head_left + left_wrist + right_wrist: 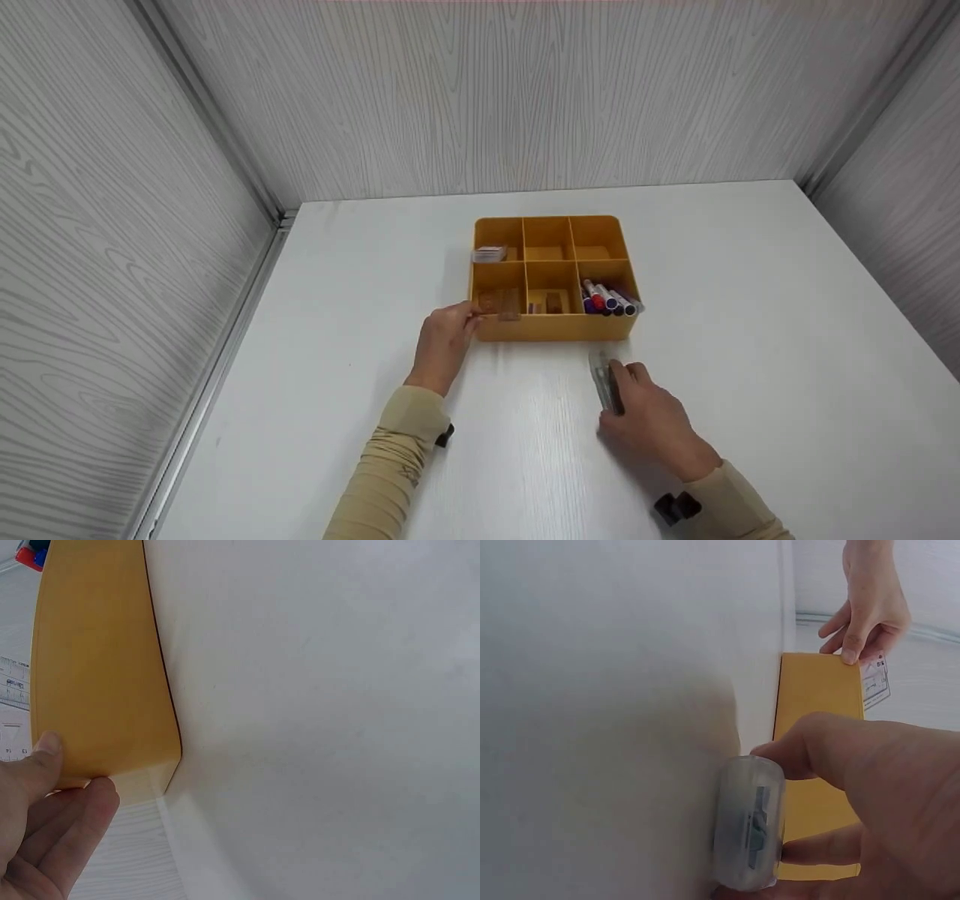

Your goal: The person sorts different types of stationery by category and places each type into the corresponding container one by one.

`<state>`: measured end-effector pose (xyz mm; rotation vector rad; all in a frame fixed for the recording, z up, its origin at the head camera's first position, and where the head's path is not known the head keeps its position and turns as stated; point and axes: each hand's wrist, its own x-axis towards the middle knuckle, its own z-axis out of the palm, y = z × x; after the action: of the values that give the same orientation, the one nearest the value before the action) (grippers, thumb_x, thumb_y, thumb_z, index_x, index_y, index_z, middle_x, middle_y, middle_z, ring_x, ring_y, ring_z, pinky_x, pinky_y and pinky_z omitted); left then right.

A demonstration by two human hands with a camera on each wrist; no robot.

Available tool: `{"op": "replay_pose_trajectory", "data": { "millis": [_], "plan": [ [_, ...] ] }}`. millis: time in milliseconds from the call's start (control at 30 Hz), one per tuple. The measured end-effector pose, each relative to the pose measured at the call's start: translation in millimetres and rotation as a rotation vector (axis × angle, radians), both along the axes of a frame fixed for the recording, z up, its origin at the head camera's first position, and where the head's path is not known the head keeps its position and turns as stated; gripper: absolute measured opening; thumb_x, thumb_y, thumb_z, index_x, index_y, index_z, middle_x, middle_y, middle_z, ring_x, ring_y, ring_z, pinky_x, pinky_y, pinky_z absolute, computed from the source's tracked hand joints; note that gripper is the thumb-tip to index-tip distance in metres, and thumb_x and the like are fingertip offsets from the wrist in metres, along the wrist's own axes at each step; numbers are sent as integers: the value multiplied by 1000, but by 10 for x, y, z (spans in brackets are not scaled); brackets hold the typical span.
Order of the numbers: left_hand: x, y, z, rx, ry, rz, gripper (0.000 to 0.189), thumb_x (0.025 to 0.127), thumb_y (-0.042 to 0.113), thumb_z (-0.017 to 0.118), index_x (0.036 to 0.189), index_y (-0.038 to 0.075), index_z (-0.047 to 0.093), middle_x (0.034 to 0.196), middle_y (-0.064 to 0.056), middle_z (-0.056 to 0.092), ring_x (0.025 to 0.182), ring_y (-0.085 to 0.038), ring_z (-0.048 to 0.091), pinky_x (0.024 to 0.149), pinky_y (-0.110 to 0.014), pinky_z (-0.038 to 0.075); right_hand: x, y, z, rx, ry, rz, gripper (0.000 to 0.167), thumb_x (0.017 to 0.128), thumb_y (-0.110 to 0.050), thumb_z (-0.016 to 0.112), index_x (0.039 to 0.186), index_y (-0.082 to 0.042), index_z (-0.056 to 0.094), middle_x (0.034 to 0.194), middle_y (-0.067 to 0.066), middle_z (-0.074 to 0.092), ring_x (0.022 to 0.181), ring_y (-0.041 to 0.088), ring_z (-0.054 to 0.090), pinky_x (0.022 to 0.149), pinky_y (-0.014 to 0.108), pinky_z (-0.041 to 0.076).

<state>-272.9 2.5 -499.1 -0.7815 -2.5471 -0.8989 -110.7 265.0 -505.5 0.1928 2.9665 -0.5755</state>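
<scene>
My left hand (448,334) grips the front left corner of a yellow six-compartment organizer box (555,328). In the left wrist view the thumb lies on its front wall (101,675) and the other fingers are around the side. My right hand (651,420) holds a clear rounded plastic case (746,825) between thumb and fingers, in front of the box's right part. Something dark or printed shows through the case; its kind cannot be told. Whether the case touches the table is unclear.
Whiteboard markers (607,298) fill the front right compartment. A clear ruler (509,304) sticks out of the front left one. Small items (553,303) lie in the front middle, and a small clear box (490,254) is at back left. Panels surround the white table (360,285).
</scene>
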Motion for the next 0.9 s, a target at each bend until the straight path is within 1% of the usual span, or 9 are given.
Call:
{"op": "replay_pose_trajectory", "data": {
  "millis": [133, 300, 433, 533, 700, 767, 900],
  "plan": [
    [0, 4, -5, 3, 16, -2, 11, 89, 13, 72, 96, 5, 73, 91, -6, 76, 83, -17, 73, 71, -28, 59, 4, 25, 10, -30, -4, -16, 75, 82, -22, 65, 149, -3, 36, 140, 23, 46, 101, 30, 57, 87, 50, 52],
    [-1, 6, -2, 1, 27, -3, 11, 88, 12, 73, 96, 4, 72, 90, -7, 76, 80, -17, 73, 68, -28, 58, 20, 54, 37, -64, -12, -22, 78, 83, -24, 65, 152, -8, 33, 144, 21, 46, 106, 30, 56, 89, 51, 51],
    [10, 1, 12, 10, -13, -5, 10, 89, 13, 72, 97, 6, 72, 90, -6, 76, 79, -17, 72, 69, -28, 58, 61, 64, 81, -76, 57, 16, 75, 81, -22, 68, 149, -9, 39, 141, 19, 51, 105, 28, 58, 86, 49, 52],
    [15, -3, 21, 23, -45, -5, 11, 89, 14, 72, 97, 6, 73, 91, -5, 76, 80, -16, 72, 71, -29, 58, 91, 68, 137, -77, 111, 57, 71, 80, -21, 69, 146, -8, 45, 137, 18, 55, 104, 27, 59, 84, 47, 53],
    [15, 0, 18, 33, -51, -7, 11, 88, 13, 72, 98, 7, 74, 91, -5, 77, 80, -16, 72, 71, -29, 59, 119, 59, 258, -90, 132, 109, 66, 80, -22, 70, 142, -10, 50, 134, 14, 59, 100, 23, 59, 80, 43, 52],
    [16, 1, 16, 28, -47, -5, 11, 89, 14, 72, 98, 7, 73, 91, -5, 76, 80, -16, 72, 71, -28, 59, 124, 48, 323, -104, 134, 130, 64, 80, -20, 70, 141, -12, 51, 133, 12, 60, 95, 21, 58, 76, 39, 51],
    [19, 6, 16, 23, -48, 1, 11, 89, 16, 71, 97, 7, 73, 90, -4, 76, 80, -15, 72, 70, -28, 58, 106, 12, 472, -147, 135, 158, 62, 80, -18, 69, 140, -15, 53, 131, 10, 62, 93, 20, 57, 73, 35, 49]
  ]
}}
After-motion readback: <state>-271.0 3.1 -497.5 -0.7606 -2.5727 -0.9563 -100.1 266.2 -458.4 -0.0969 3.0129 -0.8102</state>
